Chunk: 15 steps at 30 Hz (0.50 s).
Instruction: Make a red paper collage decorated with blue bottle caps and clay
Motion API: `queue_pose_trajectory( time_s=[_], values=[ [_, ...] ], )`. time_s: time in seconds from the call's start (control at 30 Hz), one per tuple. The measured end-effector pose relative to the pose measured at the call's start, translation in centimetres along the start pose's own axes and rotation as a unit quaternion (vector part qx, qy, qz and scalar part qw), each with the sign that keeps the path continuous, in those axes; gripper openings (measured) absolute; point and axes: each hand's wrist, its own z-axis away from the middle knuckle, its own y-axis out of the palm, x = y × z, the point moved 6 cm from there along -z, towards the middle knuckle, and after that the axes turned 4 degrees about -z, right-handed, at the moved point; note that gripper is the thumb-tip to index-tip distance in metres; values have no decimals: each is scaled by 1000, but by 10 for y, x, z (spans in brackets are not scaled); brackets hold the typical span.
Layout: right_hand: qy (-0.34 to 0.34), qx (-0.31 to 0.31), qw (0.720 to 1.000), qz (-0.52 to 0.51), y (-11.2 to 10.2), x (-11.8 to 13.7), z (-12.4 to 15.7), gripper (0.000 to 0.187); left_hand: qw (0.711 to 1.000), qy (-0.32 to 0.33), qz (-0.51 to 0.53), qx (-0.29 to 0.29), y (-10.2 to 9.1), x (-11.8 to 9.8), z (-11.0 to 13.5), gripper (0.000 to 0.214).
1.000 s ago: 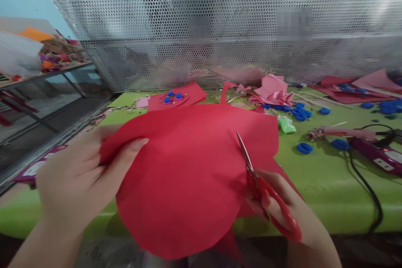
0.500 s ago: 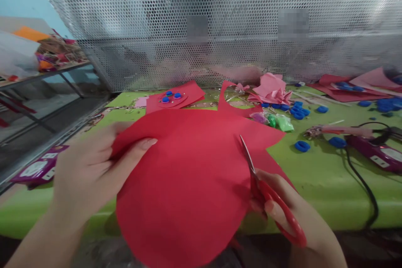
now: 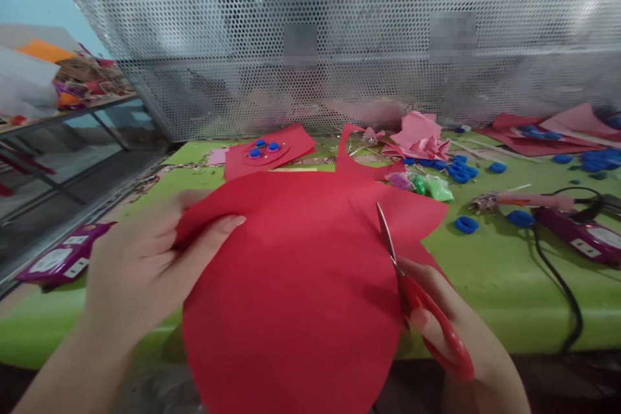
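A large red paper sheet (image 3: 301,284), cut into a round shape, is held up over the front edge of the green table (image 3: 495,284). My left hand (image 3: 140,265) pinches its left edge, thumb on top and fingers underneath. My right hand (image 3: 451,323) grips red-handled scissors (image 3: 417,297). Their metal blades cut into the sheet's right side, pointing away from me. A pointed flap of red paper sticks out to the right of the blades.
Behind stands a perforated metal screen (image 3: 339,45). On the table lie a red sheet with blue pompoms (image 3: 266,152), pink paper pieces (image 3: 420,136), several blue rings (image 3: 466,225), a purple glue gun (image 3: 582,236) with black cord, and a purple packet (image 3: 63,259) at left.
The scissors have cut further along the sheet's right edge. My left hand has turned the sheet, shifting it right and toward me. The outer flap has swung away.
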Motion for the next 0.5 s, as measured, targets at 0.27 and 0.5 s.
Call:
queue_pose_trajectory(
  time_s=[0.27,0.5],
  values=[
    [78,36,995,-43,3,-15,9,56,999,24,12,28,-1,0,-5,11],
    [97,54,994,15,-4,-18,15,63,998,29,22,57,3,1,-14,30]
  ],
)
